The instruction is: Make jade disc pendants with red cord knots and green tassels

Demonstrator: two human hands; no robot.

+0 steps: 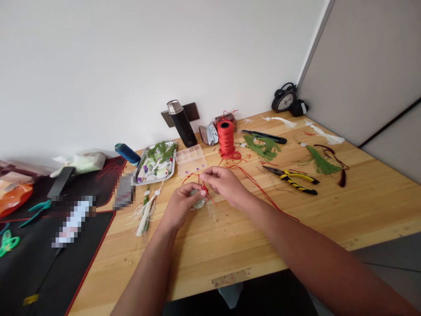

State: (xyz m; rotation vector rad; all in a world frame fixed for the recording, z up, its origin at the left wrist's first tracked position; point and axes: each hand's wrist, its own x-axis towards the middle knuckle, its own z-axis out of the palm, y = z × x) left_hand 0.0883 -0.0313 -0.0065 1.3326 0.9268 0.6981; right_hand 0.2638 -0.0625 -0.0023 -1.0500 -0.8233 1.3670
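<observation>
Red cord (pixel 204 189), bunched between the hands over the counter (pixel 204 245)! Left hand (pixel 181 202): grip pinched on the tangle; right hand (pixel 225 183): narrow grip, apparently on a strand. Likely light, limp, easily snagged; best nipped beside the knotty bit. Beneath, a clear, rounded, glassy piece (pixel 200 203); behind, a tightly wound cylindrical spool (pixel 226 139).
</observation>
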